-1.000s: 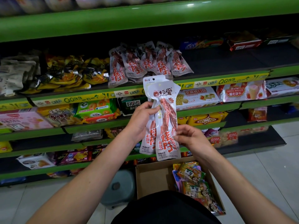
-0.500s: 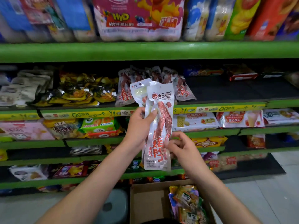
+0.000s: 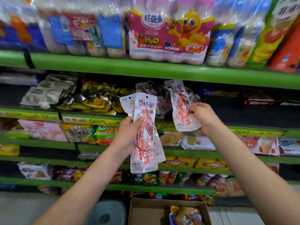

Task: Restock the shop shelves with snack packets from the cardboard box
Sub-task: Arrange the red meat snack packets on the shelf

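Head view of a shop aisle with green shelves (image 3: 146,69). The left hand (image 3: 128,135) grips a small stack of long white snack packets (image 3: 146,137) printed with red characters, thumb across the front and fingers curled behind; at least two packets overlap in this grasp, held upright in front of the second and third shelf levels. The right hand (image 3: 203,116) pinches a single packet (image 3: 182,111) of the same kind by its right edge, fingers curled round it, and holds it tilted just before the row of matching shelved packets (image 3: 155,95) on the second shelf level. The two hands are apart, the right one higher and nearer the shelf. To the left of the matching row lie yellow-and-black packets (image 3: 97,101). On the top level stands a pink multipack with a duck figure (image 3: 168,36). Below, on the floor, sits the open cardboard box (image 3: 146,210), with colourful packets (image 3: 186,215) in its right part; a grey stool (image 3: 107,213) stands just beside the box on its left.
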`<state>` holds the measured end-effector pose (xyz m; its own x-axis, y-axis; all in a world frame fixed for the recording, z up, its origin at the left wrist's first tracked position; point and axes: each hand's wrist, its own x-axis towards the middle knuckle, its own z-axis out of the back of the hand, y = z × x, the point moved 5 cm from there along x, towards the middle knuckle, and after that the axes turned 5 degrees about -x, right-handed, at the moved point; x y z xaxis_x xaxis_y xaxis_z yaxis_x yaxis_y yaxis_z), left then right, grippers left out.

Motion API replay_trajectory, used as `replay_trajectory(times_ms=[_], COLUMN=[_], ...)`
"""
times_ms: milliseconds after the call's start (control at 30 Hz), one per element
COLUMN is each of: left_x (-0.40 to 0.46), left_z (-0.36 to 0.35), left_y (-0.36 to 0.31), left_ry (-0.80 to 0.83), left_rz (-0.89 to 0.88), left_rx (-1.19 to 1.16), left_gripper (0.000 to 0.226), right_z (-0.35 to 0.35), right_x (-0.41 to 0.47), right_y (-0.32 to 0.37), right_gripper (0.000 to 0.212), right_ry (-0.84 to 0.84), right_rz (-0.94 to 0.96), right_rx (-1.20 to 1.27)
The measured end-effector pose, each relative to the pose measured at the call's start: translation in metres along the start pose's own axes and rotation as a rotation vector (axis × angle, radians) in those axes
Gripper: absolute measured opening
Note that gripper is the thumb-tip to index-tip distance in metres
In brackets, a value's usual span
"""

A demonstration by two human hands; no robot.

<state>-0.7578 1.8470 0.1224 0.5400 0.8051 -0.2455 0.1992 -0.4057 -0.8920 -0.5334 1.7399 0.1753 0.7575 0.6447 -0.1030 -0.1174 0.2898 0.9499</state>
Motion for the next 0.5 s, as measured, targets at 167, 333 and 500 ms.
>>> replay_trajectory(times_ms=[167,333,500], left_x=[0.001,0.004,0.006], left_z=[0.012,0.010,0.006], left_y=[-0.015,-0.028,-0.032], left_ry=[0.003,0.035,0.011], left_rz=[-0.020,-0.023,-0.018], left_rx=[-0.017,0.020,0.028], left_gripper=[0.017,0.019,0.013], right_z=[-0.001,-0.014,-0.011], right_x=[0.064,0.087,0.078], right_y=[0.020,0.022,0.013], right_gripper=[0.009,0.027,0.026], right_ry=[-0.086,-0.089,-0.133], right_rz=[-0.066,-0.036,0.012], right_rx=[-0.076,-0.503,-0.560])
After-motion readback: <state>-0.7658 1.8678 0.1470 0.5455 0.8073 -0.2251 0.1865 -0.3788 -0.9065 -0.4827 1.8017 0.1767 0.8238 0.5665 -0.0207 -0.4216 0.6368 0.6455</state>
